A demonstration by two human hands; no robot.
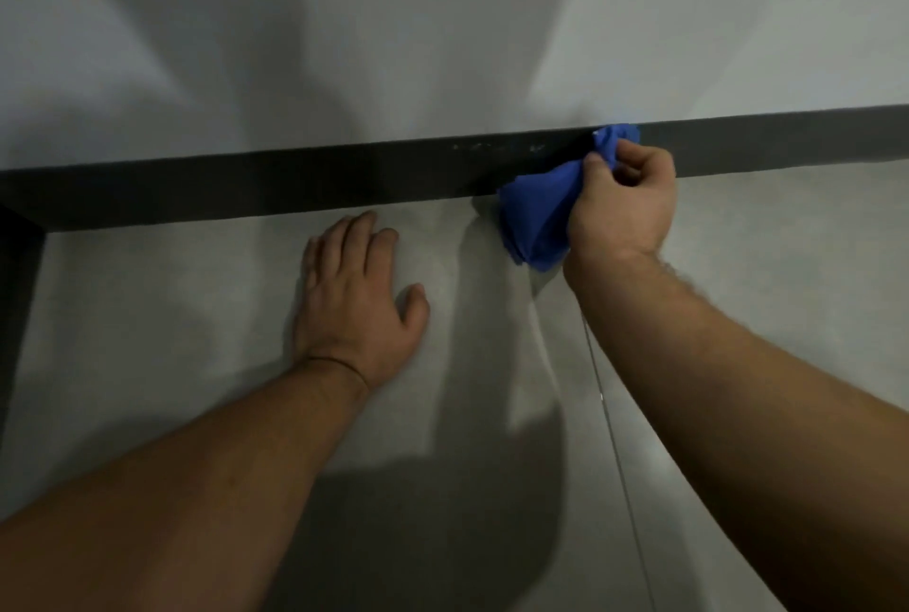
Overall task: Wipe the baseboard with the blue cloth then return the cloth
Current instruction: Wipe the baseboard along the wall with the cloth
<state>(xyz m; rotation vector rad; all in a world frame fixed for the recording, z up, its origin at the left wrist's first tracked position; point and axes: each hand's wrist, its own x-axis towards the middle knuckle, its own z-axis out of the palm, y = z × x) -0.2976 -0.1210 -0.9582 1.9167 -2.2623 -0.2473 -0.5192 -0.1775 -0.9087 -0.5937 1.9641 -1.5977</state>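
A dark grey baseboard (295, 183) runs across the view where the pale wall meets the floor. My right hand (622, 203) grips a bunched blue cloth (536, 213) and presses its top end against the baseboard's upper edge. The rest of the cloth hangs down to the floor. Whitish smudges show on the baseboard just left of the cloth. My left hand (356, 296) lies flat on the floor with fingers spread, a little in front of the baseboard and left of the cloth.
The light grey floor (738, 267) has a thin tile joint (615, 439) running toward me below the cloth. At the far left the baseboard turns a corner (19, 242) and continues along a side wall. The pale wall (442, 21) rises above.
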